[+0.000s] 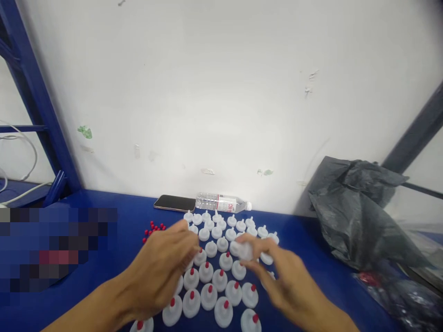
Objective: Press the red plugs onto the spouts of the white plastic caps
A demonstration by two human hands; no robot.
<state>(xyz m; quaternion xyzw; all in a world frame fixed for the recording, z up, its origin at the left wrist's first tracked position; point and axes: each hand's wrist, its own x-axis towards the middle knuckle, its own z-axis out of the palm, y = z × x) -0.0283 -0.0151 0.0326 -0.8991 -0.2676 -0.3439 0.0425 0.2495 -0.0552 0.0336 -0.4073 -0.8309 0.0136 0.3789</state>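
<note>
My right hand point(284, 272) pinches a white nozzle cap point(245, 251) between thumb and fingers, tilted and slightly blurred, just above the others. To its left, my left hand point(162, 260) is closed, fingertips pressed together; whatever they hold, if anything, is hidden. Under and between both hands stand several white nozzle caps with red tips point(208, 296) in the nearer rows. Farther back are several plain white nozzle caps point(217, 232) without red on their spouts. Loose small red tips point(152, 227) lie in a group beyond my left hand.
A phone point(175, 203) and a clear water bottle point(221, 203) lie along the white wall point(221, 115) on the blue tabletop point(114, 221). A grey plastic bag point(349, 207) bulges at the right, with clear plastic packaging point(398, 295) below it. Blue frame posts point(41, 92) rise at the left.
</note>
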